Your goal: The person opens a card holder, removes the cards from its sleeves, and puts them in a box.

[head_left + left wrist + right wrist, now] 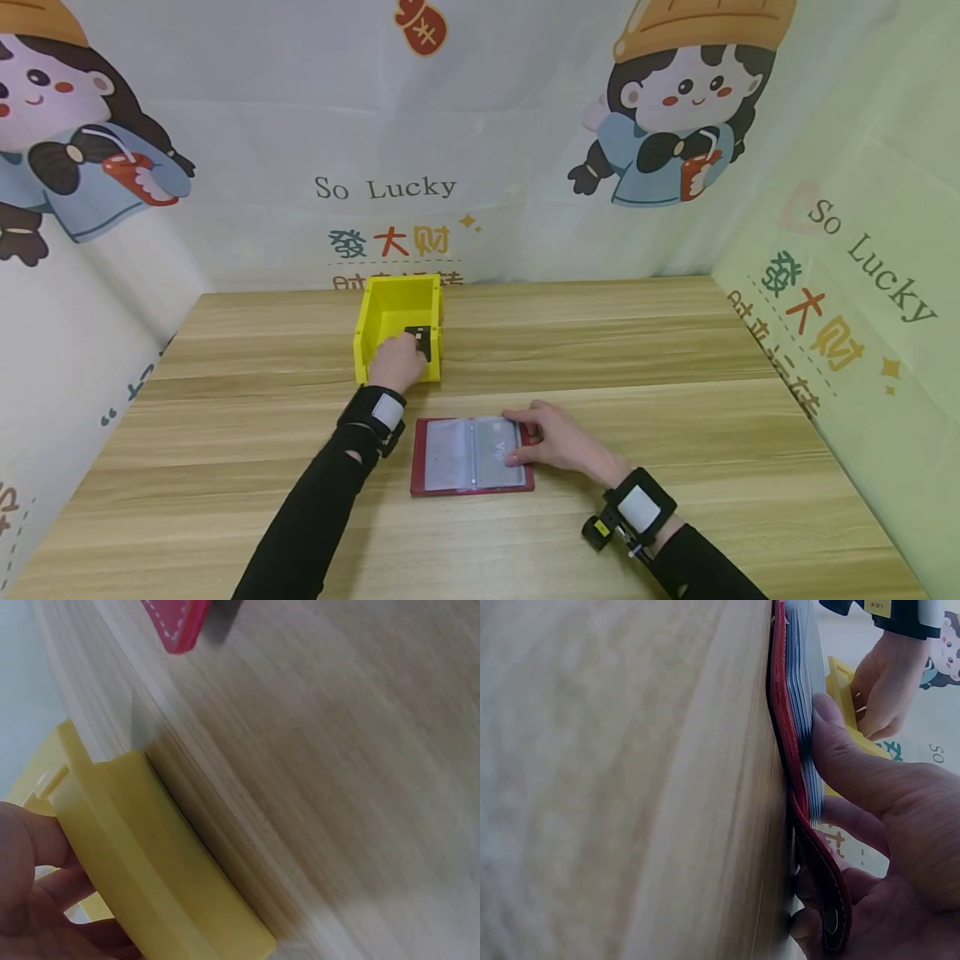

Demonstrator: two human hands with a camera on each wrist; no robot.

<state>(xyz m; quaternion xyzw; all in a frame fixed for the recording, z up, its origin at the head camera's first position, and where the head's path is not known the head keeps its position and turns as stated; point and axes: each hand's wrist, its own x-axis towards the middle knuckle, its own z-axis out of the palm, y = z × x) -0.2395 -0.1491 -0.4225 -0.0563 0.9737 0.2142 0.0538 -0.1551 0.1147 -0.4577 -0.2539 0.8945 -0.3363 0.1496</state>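
Closest to my head camera, two black sleeves (300, 521) are running up from the bottom edge, each leading to a black wrist mount (639, 506). The left hand (397, 364) is reaching into a yellow bin (401, 298), its fingers bending down inside, and a dark card (423, 342) is showing in the bin just beside the knuckles. From the left wrist I am seeing fingers behind the bin's wall, but their tips are hiding from me, so I cannot tell whether they are pinching that card.

The right hand (566, 437) is gripping the right edge of a red card holder (472, 454), which is lying open on the wooden table (600, 350), nearer to me than the bin. Thumb and forefinger are standing apart over the clear pages (495, 458); from the right wrist I am seeing other fingers curling beside the strap (831, 900). Beyond the table, a pale printed cloth (525, 208) is hanging.
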